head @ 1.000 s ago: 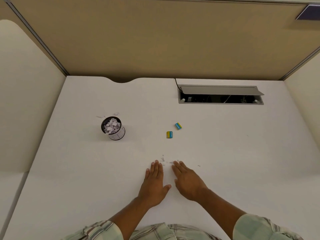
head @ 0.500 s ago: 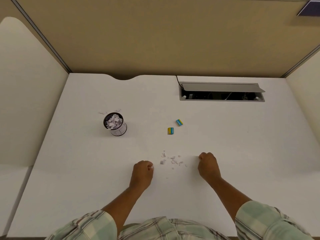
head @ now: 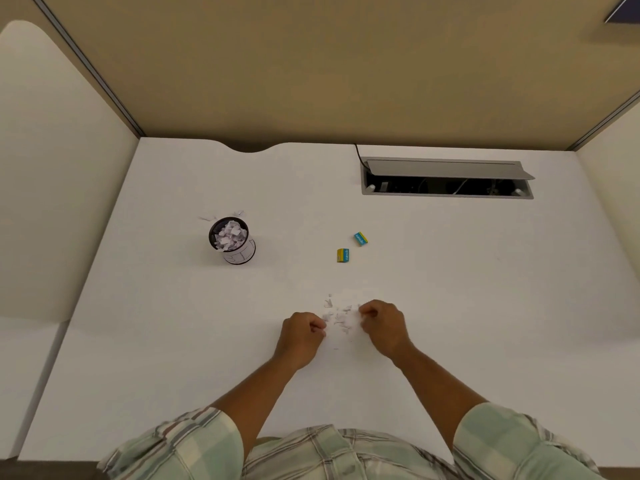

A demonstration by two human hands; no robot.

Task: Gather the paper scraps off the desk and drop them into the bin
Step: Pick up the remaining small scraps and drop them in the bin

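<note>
Beyond the paper scraps, two small yellow-and-blue boxes lie apart on the white desk; further left of the scraps stands the round black bin, already full of torn paper, with stray bits behind its rim. The left hand and right hand flank the scraps, knuckles up, fingers curled into loose fists; whether they hold scraps cannot be told.

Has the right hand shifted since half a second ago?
Yes. The right hand has come inward toward the left hand, closing on the paper scraps below the yellow eraser.
</note>
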